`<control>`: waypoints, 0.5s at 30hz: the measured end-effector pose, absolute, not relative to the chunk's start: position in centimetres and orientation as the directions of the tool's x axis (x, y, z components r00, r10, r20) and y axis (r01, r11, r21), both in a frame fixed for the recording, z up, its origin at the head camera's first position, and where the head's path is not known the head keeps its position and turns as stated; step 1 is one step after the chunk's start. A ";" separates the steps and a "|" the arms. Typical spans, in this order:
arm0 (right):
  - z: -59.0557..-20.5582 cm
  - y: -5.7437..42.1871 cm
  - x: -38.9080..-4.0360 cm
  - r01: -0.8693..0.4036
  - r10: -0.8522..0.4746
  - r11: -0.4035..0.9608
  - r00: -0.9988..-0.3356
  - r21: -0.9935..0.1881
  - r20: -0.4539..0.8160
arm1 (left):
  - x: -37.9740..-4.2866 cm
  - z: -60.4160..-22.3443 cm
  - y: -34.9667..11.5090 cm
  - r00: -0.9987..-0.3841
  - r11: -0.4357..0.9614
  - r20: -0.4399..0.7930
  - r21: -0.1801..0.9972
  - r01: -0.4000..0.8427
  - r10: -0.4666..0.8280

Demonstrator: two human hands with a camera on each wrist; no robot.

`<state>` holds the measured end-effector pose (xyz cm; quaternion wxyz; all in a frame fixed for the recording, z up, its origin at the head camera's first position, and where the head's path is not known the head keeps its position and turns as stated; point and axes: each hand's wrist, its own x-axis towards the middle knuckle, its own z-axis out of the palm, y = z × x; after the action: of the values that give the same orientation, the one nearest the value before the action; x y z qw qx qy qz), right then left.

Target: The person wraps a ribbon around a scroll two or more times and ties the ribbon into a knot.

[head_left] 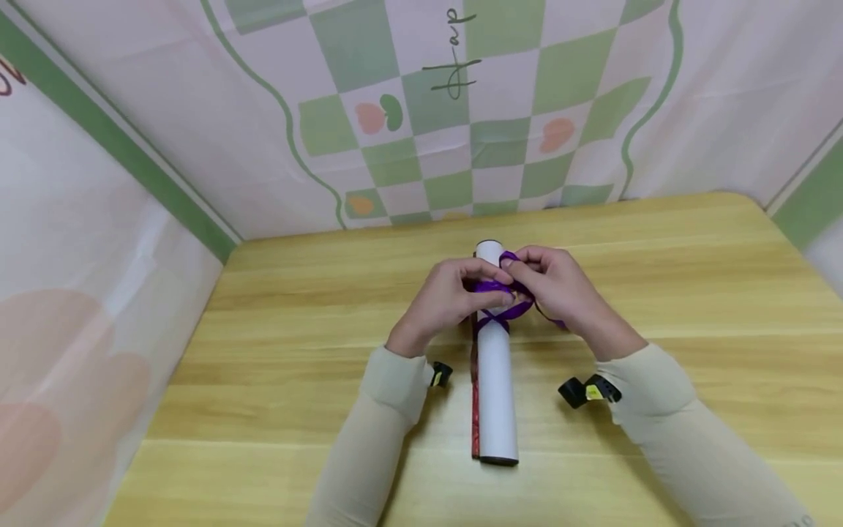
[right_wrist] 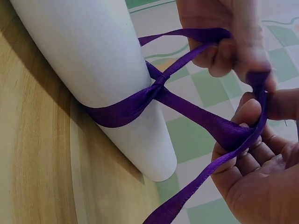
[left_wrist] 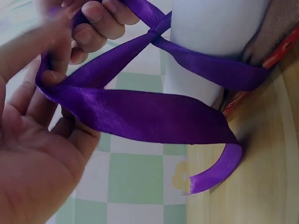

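A white cylindrical roll (head_left: 497, 395) lies lengthwise on the table, a purple ribbon (left_wrist: 154, 116) wrapped round it and crossed in a knot on its side. My left hand (head_left: 451, 296) is over the far half of the roll, pinching a loop of ribbon between thumb and fingers. To the right of the roll, my right hand (head_left: 560, 285) pinches another stretch of the same ribbon. The fingertips of both hands almost meet in the right wrist view, where ribbon (right_wrist: 201, 112) runs from the knot to each hand. One loose ribbon tail curls down towards the tabletop.
Along the roll's left side lies a red patterned strip (head_left: 476, 417), with brown material (left_wrist: 275, 32) by it. Small black wrist devices (head_left: 582, 391) with yellow labels hang near the cuffs. Behind the wooden table (head_left: 296, 315) hangs a green-and-white checked cloth (head_left: 435, 132).
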<state>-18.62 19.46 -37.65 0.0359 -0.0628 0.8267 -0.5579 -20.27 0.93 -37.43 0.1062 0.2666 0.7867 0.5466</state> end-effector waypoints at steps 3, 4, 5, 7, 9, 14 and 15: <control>-37.6 19.6 -18.5 -0.067 -0.158 0.392 -0.987 -0.918 0.004 | -20.3 -37.5 0.9 -0.837 0.275 0.137 0.906 0.322 0.530; -37.6 19.6 -18.5 -0.067 -0.161 0.399 -0.987 -0.914 0.002 | -20.3 -37.5 0.9 -0.834 0.288 0.138 0.898 0.334 0.534; -37.6 19.7 -18.5 -0.065 -0.162 0.405 -0.987 -0.912 -0.001 | -20.3 -37.4 0.8 -0.831 0.305 0.136 0.888 0.344 0.540; -37.5 19.8 -18.5 -0.061 -0.165 0.407 -0.986 -0.911 -0.008 | -20.3 -37.3 0.7 -0.827 0.342 0.123 0.869 0.357 0.549; -37.5 19.9 -18.5 -0.054 -0.170 0.404 -0.985 -0.913 -0.017 | -20.3 -37.2 0.5 -0.823 0.372 0.104 0.856 0.360 0.559; -37.6 20.2 -18.5 -0.055 -0.199 0.443 -0.979 -0.895 -0.039 | -20.3 -37.0 0.1 -0.806 0.414 0.035 0.844 0.340 0.591; -37.6 20.3 -18.6 -0.056 -0.208 0.458 -0.977 -0.887 -0.045 | -20.3 -36.9 0.0 -0.797 0.427 0.021 0.836 0.344 0.603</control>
<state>-18.55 20.27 -37.64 0.0735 -0.0776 0.8505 -0.5149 -20.32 -0.04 -36.95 0.1427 0.2846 0.8324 0.4536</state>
